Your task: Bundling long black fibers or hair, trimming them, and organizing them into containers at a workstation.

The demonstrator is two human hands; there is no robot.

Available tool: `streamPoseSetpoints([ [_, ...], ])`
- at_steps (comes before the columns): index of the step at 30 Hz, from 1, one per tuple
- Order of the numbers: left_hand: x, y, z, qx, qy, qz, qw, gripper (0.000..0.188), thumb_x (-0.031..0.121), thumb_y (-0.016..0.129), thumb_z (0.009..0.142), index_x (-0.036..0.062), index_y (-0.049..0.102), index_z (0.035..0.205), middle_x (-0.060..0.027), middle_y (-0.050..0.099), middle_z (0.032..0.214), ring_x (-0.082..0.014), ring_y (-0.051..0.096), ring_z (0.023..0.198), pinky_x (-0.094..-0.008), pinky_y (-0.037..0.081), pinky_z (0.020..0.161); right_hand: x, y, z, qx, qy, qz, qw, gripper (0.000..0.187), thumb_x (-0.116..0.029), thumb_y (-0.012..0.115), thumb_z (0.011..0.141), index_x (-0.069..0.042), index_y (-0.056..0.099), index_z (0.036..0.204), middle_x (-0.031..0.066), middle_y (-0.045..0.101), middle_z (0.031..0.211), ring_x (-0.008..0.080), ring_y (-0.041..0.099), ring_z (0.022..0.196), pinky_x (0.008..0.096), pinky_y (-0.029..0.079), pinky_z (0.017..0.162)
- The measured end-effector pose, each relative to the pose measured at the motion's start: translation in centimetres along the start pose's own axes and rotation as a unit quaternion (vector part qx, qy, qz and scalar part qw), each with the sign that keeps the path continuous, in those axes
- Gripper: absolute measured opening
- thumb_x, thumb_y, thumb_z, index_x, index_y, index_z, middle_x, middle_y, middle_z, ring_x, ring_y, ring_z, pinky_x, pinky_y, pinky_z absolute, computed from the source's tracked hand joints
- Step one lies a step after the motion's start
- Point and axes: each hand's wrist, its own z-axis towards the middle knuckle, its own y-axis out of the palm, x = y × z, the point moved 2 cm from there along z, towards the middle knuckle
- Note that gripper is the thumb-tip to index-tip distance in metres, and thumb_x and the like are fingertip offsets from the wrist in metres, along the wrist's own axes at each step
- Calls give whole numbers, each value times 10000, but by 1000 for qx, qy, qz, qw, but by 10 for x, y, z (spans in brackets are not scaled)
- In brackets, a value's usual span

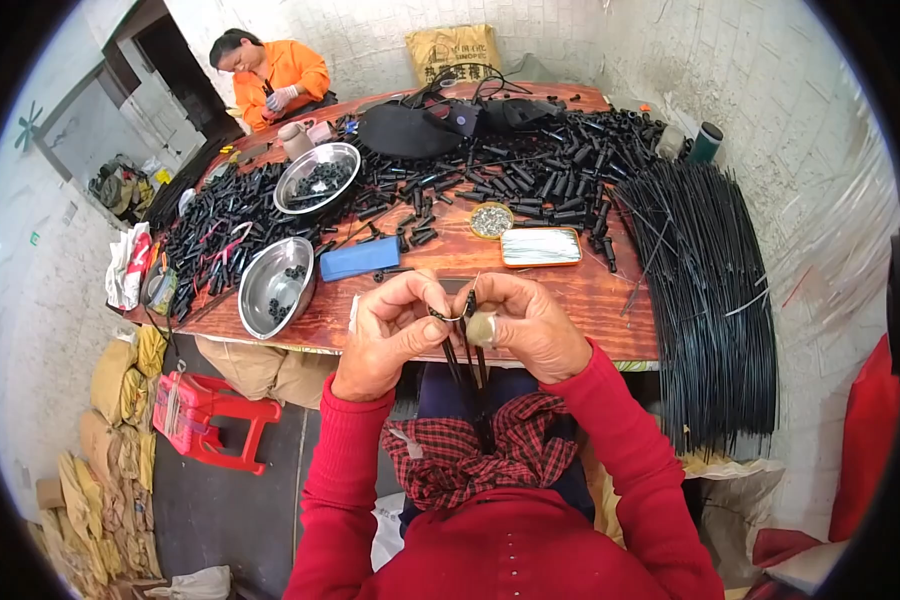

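My left hand [395, 330] and my right hand [525, 325] are raised close together above the table's near edge. Between the fingertips of my left hand is the end of a thin pale wire [457, 318], pinched beside a small dark piece. My right hand pinches the tip of a slim black rod [471, 303], where the wire crosses over. A greenish cover wraps my right thumb. Long thin black rods [475, 375] slant down from my hands toward my lap, over a red and black checked cloth [470, 440]. Exactly how wire and rod join is too small to tell.
Heaps of short black tubes [560, 170] cover the reddish wooden table [610, 310]. Metal bowls [255, 290], a blue box [360, 258], and a tray of pale wires [540, 247] stand there. Long black rods [700, 300] lie right. Across the table works a person in orange [295, 72].
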Motion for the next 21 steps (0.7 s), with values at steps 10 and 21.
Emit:
streamPoseSetpoints([
  [10,7,20,-4,126,20,96,987,194,-23,778,851,1,646,991,7,658,861,-39,614,753,-175,499,665,-8,3,-7,33,-19,-139,990,195,-39,729,900,-3,641,1070,5,661,1027,78,627,954,256,520,852],
  [21,19,32,-11,194,-23,97,976,199,-55,786,807,32,630,894,22,601,857,-48,589,765,-194,487,707,-2,7,-4,38,-39,-165,985,197,-54,767,885,-16,632,1024,3,652,1005,80,610,940,272,524,872],
])
